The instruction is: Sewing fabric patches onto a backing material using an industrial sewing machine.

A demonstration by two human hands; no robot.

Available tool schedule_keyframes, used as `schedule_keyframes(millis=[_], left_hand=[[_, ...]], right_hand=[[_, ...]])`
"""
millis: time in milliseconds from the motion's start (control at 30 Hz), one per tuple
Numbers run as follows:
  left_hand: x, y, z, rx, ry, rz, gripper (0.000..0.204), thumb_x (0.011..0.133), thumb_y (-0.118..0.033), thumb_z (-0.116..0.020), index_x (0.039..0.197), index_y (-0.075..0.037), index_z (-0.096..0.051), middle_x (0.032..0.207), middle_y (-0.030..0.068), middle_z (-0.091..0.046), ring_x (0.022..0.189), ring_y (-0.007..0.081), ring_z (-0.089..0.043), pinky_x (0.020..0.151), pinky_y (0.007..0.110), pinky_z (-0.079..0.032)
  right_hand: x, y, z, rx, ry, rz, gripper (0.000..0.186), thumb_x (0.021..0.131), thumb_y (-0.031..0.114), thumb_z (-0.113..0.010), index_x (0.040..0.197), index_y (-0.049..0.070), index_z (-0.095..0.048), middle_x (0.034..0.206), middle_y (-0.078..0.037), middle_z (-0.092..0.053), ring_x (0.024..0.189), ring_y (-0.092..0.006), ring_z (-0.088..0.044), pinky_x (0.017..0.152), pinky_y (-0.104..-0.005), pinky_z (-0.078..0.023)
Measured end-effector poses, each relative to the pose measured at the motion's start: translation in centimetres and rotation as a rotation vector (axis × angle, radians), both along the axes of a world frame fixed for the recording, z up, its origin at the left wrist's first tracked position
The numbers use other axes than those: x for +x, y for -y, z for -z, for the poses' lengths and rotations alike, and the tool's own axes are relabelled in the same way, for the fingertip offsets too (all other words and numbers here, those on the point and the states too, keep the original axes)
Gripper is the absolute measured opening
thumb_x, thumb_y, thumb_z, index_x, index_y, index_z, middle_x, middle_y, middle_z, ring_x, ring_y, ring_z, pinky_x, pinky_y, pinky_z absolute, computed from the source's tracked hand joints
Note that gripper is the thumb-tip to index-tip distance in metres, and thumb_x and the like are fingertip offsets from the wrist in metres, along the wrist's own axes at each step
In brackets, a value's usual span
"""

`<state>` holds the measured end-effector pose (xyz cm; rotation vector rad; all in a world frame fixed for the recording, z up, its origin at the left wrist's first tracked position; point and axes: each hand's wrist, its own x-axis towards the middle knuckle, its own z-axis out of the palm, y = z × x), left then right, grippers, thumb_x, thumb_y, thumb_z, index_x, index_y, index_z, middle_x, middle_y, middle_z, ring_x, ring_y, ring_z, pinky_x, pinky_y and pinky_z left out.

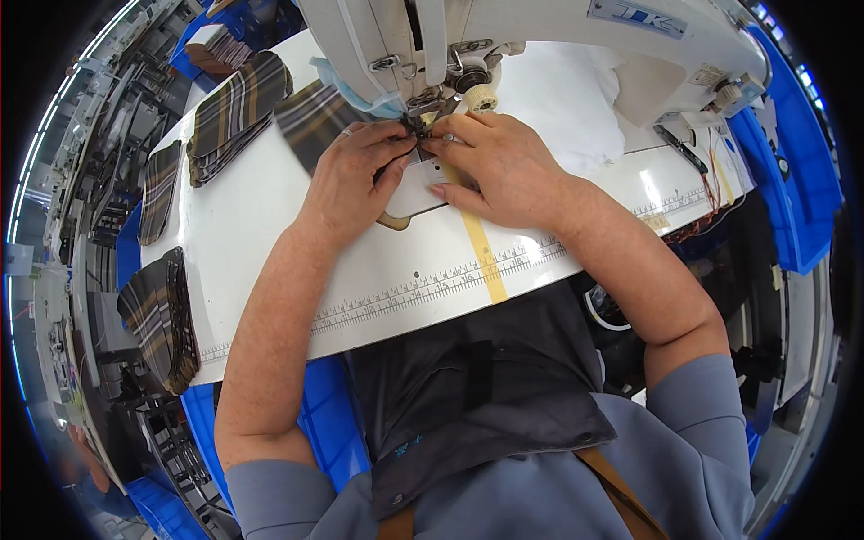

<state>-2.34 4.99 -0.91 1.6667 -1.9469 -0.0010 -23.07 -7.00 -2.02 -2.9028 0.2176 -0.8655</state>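
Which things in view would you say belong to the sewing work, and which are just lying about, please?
Likely part of the work:
sewing machine, with left hand and right hand close to its needle area
plaid piece beside the left hand
plaid stacks at left, similar in pattern

Apparently just lying about:
white cloth beyond the right hand
black-handled tool at right

A single view is provided, taken by the left of two side-by-side fisheye cameras worn on the head. The lens is directed downward and forward from above the dark apron (477,387). The left hand (349,180) and right hand (513,169) are seen from above at close range, in the upper central area. The white sewing table (247,225) is spanned across mid-frame; the sewing machine (549,22) is cropped by the top edge.
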Motion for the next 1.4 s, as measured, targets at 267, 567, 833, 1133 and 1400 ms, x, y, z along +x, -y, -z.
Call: schedule_keyframes(millis=[267, 567, 833, 1133, 1400], left_hand=[[0.1, -0.4, 0.3, 0.042, -0.007, -0.023, 0.028, 0.095, -0.007, -0.068, 0.121, -0.001, -0.073, 0.133, 0.0132, -0.065, 0.123, 0.034, -0.061, 0.106, 0.043, -0.05], [-3.4, -1.8, -0.2, 0.219, 0.147, -0.106, 0.049, 0.103, -0.027, -0.06, 0.144, 0.001, -0.056, 0.154, 0.0196, -0.052, 0.148, 0.0366, -0.043, 0.122, 0.046, -0.033], [-2.5, -3.4, -0.2, 0.169, 0.07, -0.026, 0.052, 0.099, -0.026, -0.068, 0.143, -0.001, -0.059, 0.152, 0.0164, -0.056, 0.147, 0.0327, -0.047, 0.124, 0.05, -0.032], [-1.0, -2.8, 0.4, 0.102, -0.021, 0.055, 0.029, 0.094, -0.011, -0.072, 0.122, -0.005, -0.076, 0.135, 0.0126, -0.07, 0.132, 0.0313, -0.062, 0.117, 0.047, -0.044], [0.7, -0.8, 0.6, 0.014, -0.011, 0.049, 0.026, 0.097, -0.011, -0.067, 0.12, -0.006, -0.076, 0.128, 0.0112, -0.073, 0.124, 0.0298, -0.066, 0.112, 0.044, -0.05]], right_hand=[[-0.1, 0.2, 0.2, 0.001, 0.065, -0.023, 0.032, 0.089, 0.034, -0.073, 0.101, 0.005, -0.075, 0.106, -0.006, -0.066, 0.099, -0.0258, -0.063, 0.08, -0.0389, -0.054], [-0.1, 0.5, 0.7, 0.001, 0.088, -0.061, 0.03, 0.085, 0.025, -0.075, 0.107, 0.005, -0.075, 0.106, -0.004, -0.071, 0.099, -0.0235, -0.063, 0.082, -0.0373, -0.056], [-0.1, 0.4, 0.5, 0.013, 0.04, -0.054, 0.03, 0.085, 0.021, -0.071, 0.111, 0.005, -0.074, 0.109, -0.004, -0.072, 0.101, -0.0232, -0.063, 0.084, -0.0376, -0.056], [0.2, 0.3, 0.6, 0.012, 0.054, -0.047, 0.026, 0.085, 0.019, -0.069, 0.107, 0.006, -0.074, 0.108, -0.003, -0.072, 0.098, -0.0229, -0.063, 0.081, -0.0377, -0.056], [0.4, 0.1, 0.3, -0.014, 0.053, -0.046, 0.023, 0.087, 0.02, -0.071, 0.102, 0.004, -0.076, 0.108, -0.004, -0.071, 0.098, -0.0229, -0.063, 0.081, -0.037, -0.056]])
